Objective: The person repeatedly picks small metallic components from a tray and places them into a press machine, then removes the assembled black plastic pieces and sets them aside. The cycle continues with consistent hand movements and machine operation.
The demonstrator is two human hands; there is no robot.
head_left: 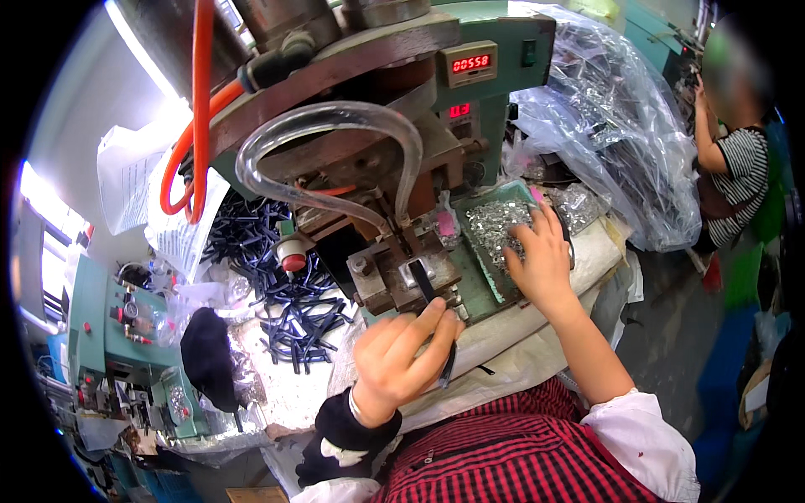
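Pinching dark strip (429,308), L hand (401,356); R hand (541,256) fingers spread in green tray (482,281).

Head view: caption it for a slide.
Left hand feeds a dark strip into a press; right hand reaches into metal clips.

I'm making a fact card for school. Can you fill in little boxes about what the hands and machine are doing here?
Left hand: pinches a dark strip at the green press machine
Right hand: rests in a tray of small shiny metal bits
Nearby pile: dark blue strips
Hoses: orange hose, clear tube
Bag: clear plastic bag
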